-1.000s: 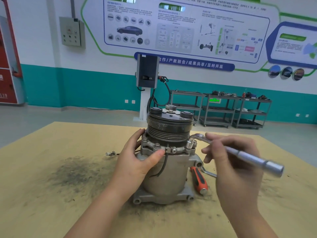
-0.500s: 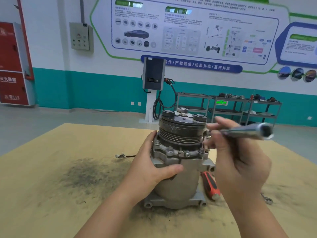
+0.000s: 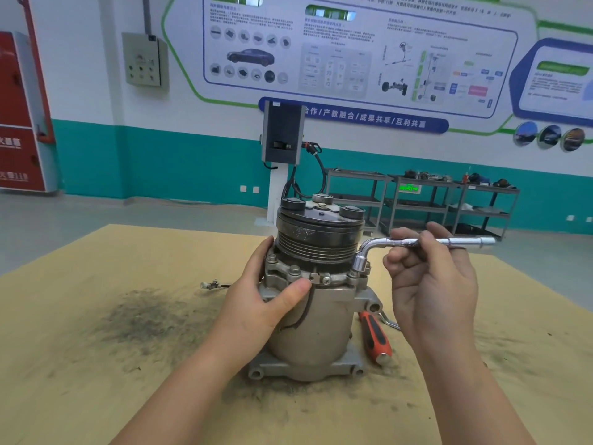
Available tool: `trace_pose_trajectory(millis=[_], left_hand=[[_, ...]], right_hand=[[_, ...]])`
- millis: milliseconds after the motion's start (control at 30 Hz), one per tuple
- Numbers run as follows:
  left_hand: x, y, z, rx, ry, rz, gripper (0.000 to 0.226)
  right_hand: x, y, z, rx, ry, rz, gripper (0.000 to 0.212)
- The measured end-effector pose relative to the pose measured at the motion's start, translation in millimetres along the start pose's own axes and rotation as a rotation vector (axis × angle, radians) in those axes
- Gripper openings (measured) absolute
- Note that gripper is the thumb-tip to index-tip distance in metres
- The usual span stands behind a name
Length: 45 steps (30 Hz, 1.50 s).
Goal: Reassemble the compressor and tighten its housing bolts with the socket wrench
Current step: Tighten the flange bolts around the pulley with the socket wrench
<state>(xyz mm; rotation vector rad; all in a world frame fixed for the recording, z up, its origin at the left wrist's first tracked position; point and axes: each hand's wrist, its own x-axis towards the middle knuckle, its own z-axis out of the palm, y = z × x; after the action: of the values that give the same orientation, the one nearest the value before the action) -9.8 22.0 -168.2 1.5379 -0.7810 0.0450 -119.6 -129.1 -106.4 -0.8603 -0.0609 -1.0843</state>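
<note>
The compressor (image 3: 316, 303) is standing upright on the brown worktable (image 3: 96, 364), pulley end up, and the person's left hand (image 3: 256, 308) is bracing it, thumb lying across the front of the aluminium body just under the flange and the fingers wrapping round the far side. The right hand (image 3: 430, 281) is holding the L-shaped socket wrench (image 3: 414, 243) by its long bar, fingers curling round it, with the bar reaching out past the knuckles toward the shelving carts (image 3: 420, 203). What is different now: half a second ago the wrench was up in the air beside the pulley with its open end facing me, off the bolts altogether, and now its bend is turned down and its socket end is sitting on the housing bolt (image 3: 356, 272) at the flange's right edge, just inboard of the right hand's fingertips. To me that reads as a re-seat between swings, so the tightening is carrying on around the ring, not finishing; the other bolt heads near the left thumb are all sitting in place. Whether the socket is fully down on the bolt head I cannot tell from here. Below the right wrist a red-handled screwdriver (image 3: 375, 337) is lying on the table against the compressor's foot, and a small loose connector (image 3: 210, 285) is lying beyond the left hand.
</note>
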Motion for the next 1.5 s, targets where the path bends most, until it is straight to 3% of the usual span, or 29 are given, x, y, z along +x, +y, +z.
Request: trace_pose_trajectory(millis=[233,367,433,533,633,700,767,867,1033,1267,1500], left_hand=[[-0.2,-0.9,0.7,-0.003,0.004,0.015,0.091],[0.6,-2.1,0.8,-0.008,0.005,0.019,0.093],[0.5,-2.5,0.5,-0.009,0.004,0.019,0.095],[0.0,-1.3,0.6,-0.006,0.0,0.03,0.093],[-0.1,-0.9,1.1,-0.011,-0.01,0.034,0.079],[-0.7,-1.2,0.8,-0.038,-0.024,0.039,0.077],[-1.4,-1.1,1.0,-0.081,-0.028,0.025,0.083],[-1.0,-1.1,0.9,-0.082,-0.02,0.026,0.073],[-0.3,-0.1,1.2,-0.037,-0.002,0.039,0.068],[-0.4,1.6,1.1,-0.004,0.013,0.023,0.072],[-1.2,3.7,1.2,0.002,0.019,0.024,0.083]], right_hand=[[7.4,-2.0,-3.4,0.032,-0.065,0.123,0.016],[3.6,2.4,-3.7,0.039,-0.047,0.072,0.017],[-1.9,4.5,-3.7,0.027,-0.037,-0.028,0.019],[-15.5,10.5,-3.3,-0.122,-0.104,-0.335,0.021],[-29.4,17.8,1.5,-0.518,-0.308,-0.689,0.013],[-32.4,24.8,3.3,-0.736,-0.48,-0.789,0.007],[-32.6,27.4,5.3,-0.833,-0.547,-0.733,0.011],[-28.6,23.7,2.3,-0.826,-0.566,-0.727,0.019],[-22.9,10.5,3.2,-0.535,-0.469,-0.668,0.02],[-10.3,-1.5,0.9,0.015,-0.083,-0.086,0.02],[-0.5,3.3,-2.5,0.155,-0.084,0.189,0.02]])
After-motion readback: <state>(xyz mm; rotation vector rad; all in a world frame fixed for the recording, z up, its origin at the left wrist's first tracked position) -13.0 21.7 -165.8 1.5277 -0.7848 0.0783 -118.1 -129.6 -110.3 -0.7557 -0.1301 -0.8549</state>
